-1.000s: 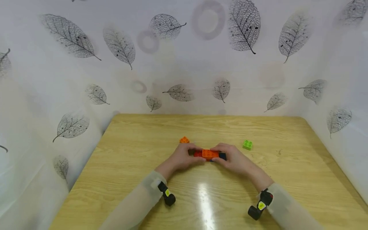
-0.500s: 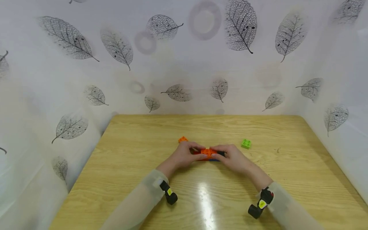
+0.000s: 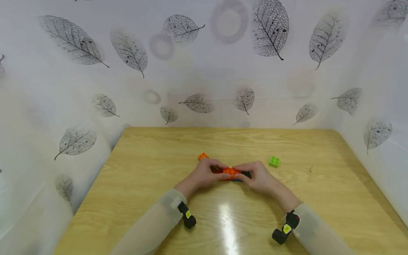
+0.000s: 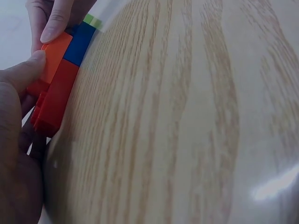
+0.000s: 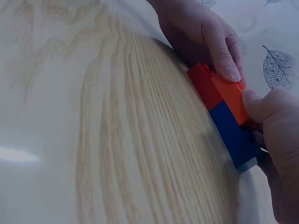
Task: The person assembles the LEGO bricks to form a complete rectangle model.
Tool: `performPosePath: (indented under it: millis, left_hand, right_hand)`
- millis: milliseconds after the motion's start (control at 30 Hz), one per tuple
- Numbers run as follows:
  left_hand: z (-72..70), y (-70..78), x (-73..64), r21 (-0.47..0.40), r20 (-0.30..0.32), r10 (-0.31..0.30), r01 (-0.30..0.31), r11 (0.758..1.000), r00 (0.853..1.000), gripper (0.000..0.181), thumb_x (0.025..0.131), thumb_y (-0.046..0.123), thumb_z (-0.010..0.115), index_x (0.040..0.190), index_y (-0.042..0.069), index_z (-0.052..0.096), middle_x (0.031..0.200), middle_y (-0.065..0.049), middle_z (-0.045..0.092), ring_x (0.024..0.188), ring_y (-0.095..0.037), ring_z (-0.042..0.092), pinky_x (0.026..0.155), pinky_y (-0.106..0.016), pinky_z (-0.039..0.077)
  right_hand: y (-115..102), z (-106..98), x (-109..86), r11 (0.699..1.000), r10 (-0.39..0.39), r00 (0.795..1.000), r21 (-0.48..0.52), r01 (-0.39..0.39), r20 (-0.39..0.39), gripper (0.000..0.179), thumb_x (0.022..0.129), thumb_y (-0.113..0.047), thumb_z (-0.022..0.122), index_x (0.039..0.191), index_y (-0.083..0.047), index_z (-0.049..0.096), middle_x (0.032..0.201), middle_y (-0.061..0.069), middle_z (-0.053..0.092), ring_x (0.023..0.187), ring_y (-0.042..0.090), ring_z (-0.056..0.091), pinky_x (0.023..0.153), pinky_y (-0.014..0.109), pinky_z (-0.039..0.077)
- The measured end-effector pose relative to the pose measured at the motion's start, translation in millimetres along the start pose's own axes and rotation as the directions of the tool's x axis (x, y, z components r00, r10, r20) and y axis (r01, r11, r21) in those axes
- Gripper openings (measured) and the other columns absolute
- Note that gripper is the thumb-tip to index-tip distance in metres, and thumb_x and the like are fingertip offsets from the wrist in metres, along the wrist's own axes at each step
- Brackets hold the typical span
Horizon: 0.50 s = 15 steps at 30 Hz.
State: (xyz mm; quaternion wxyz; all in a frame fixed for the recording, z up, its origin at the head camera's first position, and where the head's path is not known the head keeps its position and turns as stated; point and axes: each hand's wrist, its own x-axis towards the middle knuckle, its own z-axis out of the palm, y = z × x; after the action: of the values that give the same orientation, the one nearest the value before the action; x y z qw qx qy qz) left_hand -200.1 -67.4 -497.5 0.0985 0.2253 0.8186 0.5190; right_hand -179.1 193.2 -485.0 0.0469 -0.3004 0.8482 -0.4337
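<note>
An orange brick (image 3: 231, 172) with studs on top lies across the seam between a red brick (image 4: 58, 100) and a blue brick (image 5: 233, 135), which stand end to end on the table. My left hand (image 3: 205, 174) pinches its left end, thumb on the near side and fingers behind. On the other end my right hand (image 3: 260, 177) does the same, thumb in front and forefinger at the back. Both thumb tips press close to the brick's upper edge. In the head view my hands partly cover the red and blue bricks.
A second orange brick (image 3: 203, 156) lies just behind my left hand. Farther right, a lime green brick (image 3: 274, 162) sits on the wooden table (image 3: 153, 152). A white leaf-patterned cloth (image 3: 204, 78) hangs behind the table.
Both thumbs have shifted up over the orange brick's near face, and the left thumb has slid further onto it. The two loose bricks have stayed put on the table.
</note>
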Motion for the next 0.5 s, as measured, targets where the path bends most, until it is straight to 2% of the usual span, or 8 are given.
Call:
performPosePath:
  millis: [300, 500]
  left_hand:
    - [-0.5, 1.1, -0.6, -0.004, -0.003, 0.010, -0.010, 1.000, 1.000, 0.027, 0.090, 0.030, 0.089, 0.115, 0.021, 0.083, 0.100, 0.013, 0.076, 0.091, -0.011, 0.068, 0.080, -0.030, 0.056]
    - [0.1, 2.8, -2.2, -0.007, 0.000, 0.007, -0.007, 1.000, 1.000, 0.027, 0.090, 0.028, 0.089, 0.116, 0.020, 0.083, 0.101, 0.012, 0.075, 0.094, -0.011, 0.068, 0.083, -0.031, 0.056]
  right_hand:
    - [-1.8, -0.5, 1.0, 0.999, 0.016, 1.000, 0.041, -0.016, -0.005, 0.031, 0.100, -0.013, 0.076, 0.131, -0.009, 0.076, 0.122, -0.003, 0.075, 0.118, 0.015, 0.068, 0.097, 0.038, 0.056]
    - [-4.4, -1.1, -0.4, 1.000, -0.005, 1.000, -0.024, 0.005, 0.007, 0.032, 0.102, -0.013, 0.074, 0.133, -0.007, 0.074, 0.125, 0.001, 0.074, 0.117, 0.015, 0.068, 0.095, 0.037, 0.058]
